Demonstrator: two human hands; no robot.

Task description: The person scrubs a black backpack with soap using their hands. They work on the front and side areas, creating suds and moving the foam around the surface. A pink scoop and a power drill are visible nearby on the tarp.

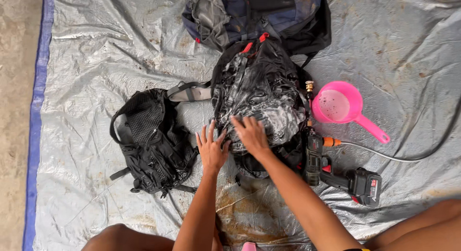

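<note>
A black backpack [261, 83] covered in white soap suds lies in the middle of a grey tarp [96, 63]. My right hand [250, 133] rests flat on its soapy lower part, fingers spread. Beside it, my left hand [212, 147] lies flat at the backpack's lower left edge, fingers apart, nothing held. A second, smaller black backpack [151, 140] with a mesh panel lies to the left of my left hand.
A pink scoop [338, 107] with a handle sits right of the soapy backpack. A black cordless spray gun [336, 171] with a hose [408, 157] lies near my right forearm. A grey and blue backpack [249, 13] lies at the top. Bare concrete [17, 111] borders the tarp's left edge.
</note>
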